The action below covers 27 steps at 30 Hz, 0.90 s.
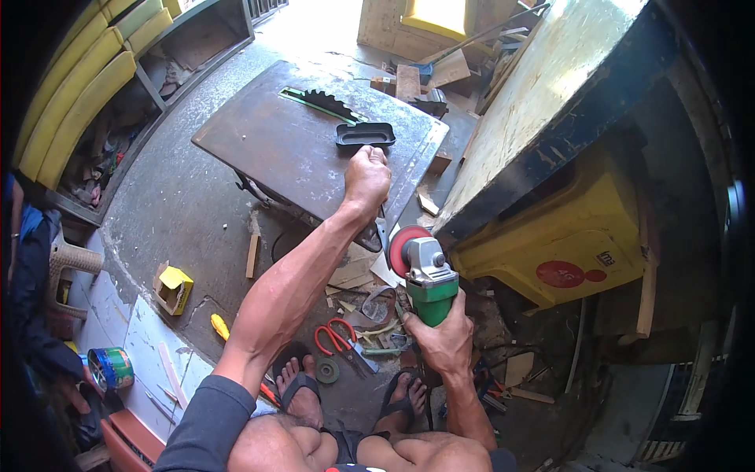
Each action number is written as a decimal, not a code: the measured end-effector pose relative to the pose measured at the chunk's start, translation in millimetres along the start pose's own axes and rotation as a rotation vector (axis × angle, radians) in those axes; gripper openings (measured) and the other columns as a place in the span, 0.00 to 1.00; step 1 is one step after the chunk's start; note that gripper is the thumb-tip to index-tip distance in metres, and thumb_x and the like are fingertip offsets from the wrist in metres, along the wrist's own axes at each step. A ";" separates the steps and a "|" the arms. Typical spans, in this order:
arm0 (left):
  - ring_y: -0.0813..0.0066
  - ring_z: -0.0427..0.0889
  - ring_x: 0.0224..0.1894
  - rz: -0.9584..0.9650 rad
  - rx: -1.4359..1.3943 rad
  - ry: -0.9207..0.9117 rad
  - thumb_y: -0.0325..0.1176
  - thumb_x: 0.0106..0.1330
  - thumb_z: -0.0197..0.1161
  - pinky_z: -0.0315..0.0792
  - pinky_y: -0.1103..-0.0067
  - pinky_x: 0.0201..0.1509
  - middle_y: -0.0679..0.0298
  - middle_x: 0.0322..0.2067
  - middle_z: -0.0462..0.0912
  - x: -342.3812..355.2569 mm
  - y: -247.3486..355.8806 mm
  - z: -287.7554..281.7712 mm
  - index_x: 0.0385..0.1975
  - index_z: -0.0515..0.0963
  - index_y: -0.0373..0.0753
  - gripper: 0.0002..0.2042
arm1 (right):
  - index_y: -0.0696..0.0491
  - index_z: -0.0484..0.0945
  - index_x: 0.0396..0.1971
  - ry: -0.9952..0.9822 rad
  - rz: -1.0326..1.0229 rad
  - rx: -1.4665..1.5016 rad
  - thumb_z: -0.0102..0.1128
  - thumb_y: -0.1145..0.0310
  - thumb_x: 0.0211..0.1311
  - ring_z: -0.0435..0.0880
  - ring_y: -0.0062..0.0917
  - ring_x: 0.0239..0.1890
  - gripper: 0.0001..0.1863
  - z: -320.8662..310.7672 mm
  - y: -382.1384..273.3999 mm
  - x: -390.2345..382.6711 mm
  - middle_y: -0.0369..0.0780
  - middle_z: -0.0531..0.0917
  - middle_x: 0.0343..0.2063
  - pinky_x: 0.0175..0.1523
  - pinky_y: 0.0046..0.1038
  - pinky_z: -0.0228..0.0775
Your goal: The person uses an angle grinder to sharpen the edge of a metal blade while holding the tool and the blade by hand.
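My right hand (443, 334) is wrapped round the green body of an angle grinder (432, 295). Its silver head points away from me, and a reddish disc (403, 250) faces left toward the table's near corner. My left arm reaches over the table, the left hand (367, 182) closed in a fist just in front of a small black tray (366, 135). A thin dark piece with a pale tip (383, 235) shows below that fist, near the disc; what the fingers grip is mostly hidden. Behind the tray lie a green straight strip (311, 104) and a black toothed piece (329, 101).
The metal-topped table (267, 134) stands ahead. On the floor are red-handled scissors (336, 337), a loose grinding disc (327, 370), a yellow box (173, 289) and wood scraps. A large yellow panel (550, 244) leans at right; a tin can (111, 367) stands left.
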<state>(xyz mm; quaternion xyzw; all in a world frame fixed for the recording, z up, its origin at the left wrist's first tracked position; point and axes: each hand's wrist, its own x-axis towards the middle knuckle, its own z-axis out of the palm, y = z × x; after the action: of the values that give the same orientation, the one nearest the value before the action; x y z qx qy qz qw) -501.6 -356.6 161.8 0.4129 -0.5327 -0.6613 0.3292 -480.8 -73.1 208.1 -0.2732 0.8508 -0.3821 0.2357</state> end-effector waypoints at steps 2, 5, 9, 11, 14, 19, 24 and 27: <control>0.85 0.61 0.17 -0.002 -0.014 -0.001 0.42 0.85 0.46 0.57 0.81 0.15 0.73 0.21 0.67 -2.1 1.8 0.8 0.34 0.70 0.43 0.15 | 0.57 0.66 0.64 0.003 0.009 -0.014 0.77 0.56 0.53 0.88 0.52 0.48 0.43 -0.5 0.3 0.0 0.56 0.86 0.46 0.54 0.44 0.78; 0.85 0.61 0.17 0.001 -0.018 -0.006 0.41 0.85 0.46 0.57 0.81 0.15 0.73 0.21 0.67 -1.2 1.4 -0.4 0.34 0.70 0.43 0.15 | 0.57 0.65 0.65 0.000 0.000 -0.013 0.77 0.56 0.53 0.87 0.52 0.48 0.43 0.1 -0.4 -0.2 0.56 0.86 0.46 0.54 0.45 0.78; 0.85 0.60 0.17 0.016 0.016 0.007 0.41 0.85 0.46 0.56 0.81 0.15 0.73 0.21 0.66 -1.4 0.8 -2.3 0.34 0.69 0.43 0.15 | 0.58 0.65 0.65 -0.020 -0.014 -0.003 0.77 0.56 0.52 0.87 0.52 0.48 0.44 1.0 -6.6 -1.3 0.56 0.86 0.46 0.54 0.45 0.78; 0.85 0.60 0.16 0.019 0.007 0.004 0.41 0.85 0.46 0.56 0.81 0.14 0.73 0.21 0.66 -1.4 -0.4 -2.4 0.34 0.69 0.43 0.15 | 0.58 0.65 0.65 -0.018 -0.007 -0.004 0.77 0.57 0.52 0.87 0.52 0.48 0.44 0.5 -6.3 -1.4 0.56 0.86 0.46 0.54 0.44 0.78; 0.85 0.60 0.16 0.029 -0.038 -0.002 0.41 0.85 0.46 0.56 0.80 0.14 0.72 0.20 0.67 -0.3 -4.0 -0.8 0.34 0.70 0.43 0.15 | 0.57 0.65 0.65 0.005 0.011 -0.019 0.78 0.57 0.52 0.88 0.52 0.48 0.44 -0.6 -2.9 0.1 0.56 0.86 0.46 0.54 0.44 0.78; 0.84 0.60 0.15 0.049 0.013 0.012 0.41 0.85 0.47 0.55 0.80 0.14 0.71 0.21 0.68 2.5 -8.9 -1.2 0.34 0.70 0.42 0.15 | 0.57 0.65 0.65 0.003 -0.018 -0.026 0.78 0.58 0.52 0.88 0.52 0.48 0.44 0.5 -5.7 -0.7 0.56 0.86 0.46 0.54 0.44 0.78; 0.84 0.60 0.15 0.035 0.012 0.022 0.41 0.85 0.47 0.56 0.80 0.14 0.71 0.20 0.68 1.1 -7.1 -0.7 0.34 0.70 0.42 0.15 | 0.58 0.65 0.65 -0.011 -0.025 -0.022 0.78 0.58 0.52 0.88 0.52 0.48 0.44 0.6 -9.2 -2.5 0.56 0.86 0.45 0.54 0.44 0.79; 0.84 0.60 0.15 0.041 -0.008 0.019 0.41 0.85 0.47 0.56 0.80 0.14 0.71 0.20 0.68 3.7 -9.9 -2.3 0.35 0.70 0.42 0.14 | 0.58 0.65 0.65 -0.005 -0.002 -0.022 0.77 0.57 0.52 0.88 0.52 0.48 0.44 0.1 -9.7 -2.5 0.56 0.86 0.45 0.54 0.44 0.79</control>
<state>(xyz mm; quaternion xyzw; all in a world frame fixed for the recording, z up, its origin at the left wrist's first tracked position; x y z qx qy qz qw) -501.1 -358.7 151.2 0.4066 -0.5352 -0.6527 0.3494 -476.1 -77.0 216.1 -0.2777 0.8540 -0.3723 0.2344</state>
